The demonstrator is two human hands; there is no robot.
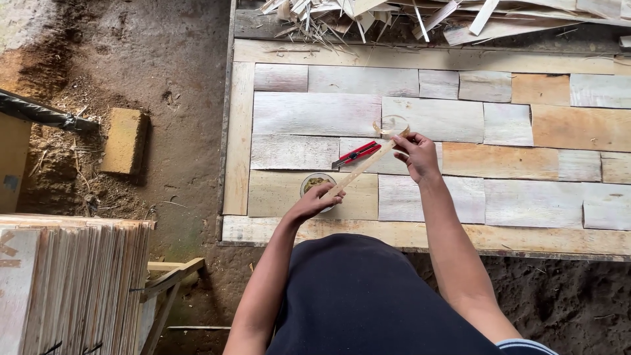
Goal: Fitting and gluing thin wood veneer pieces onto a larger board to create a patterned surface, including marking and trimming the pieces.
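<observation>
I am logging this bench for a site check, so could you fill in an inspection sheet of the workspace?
Surface: panel of pale wooden slats in a frame, lying over bare earth.
Job's things: thin wooden strip, held at both ends; its far end curls into a loop.
Clutter: red utility knife; small round container of yellowish paste.
Grips: left hand and right hand both pinch the strip.
Cables: nothing seen.
Surroundings: offcuts pile, stacked boards, block.

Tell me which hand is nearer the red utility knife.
Right. The right hand holds the wooden strip just right of the red utility knife; the left hand grips the strip's lower end, below the knife by the small bowl.
</observation>
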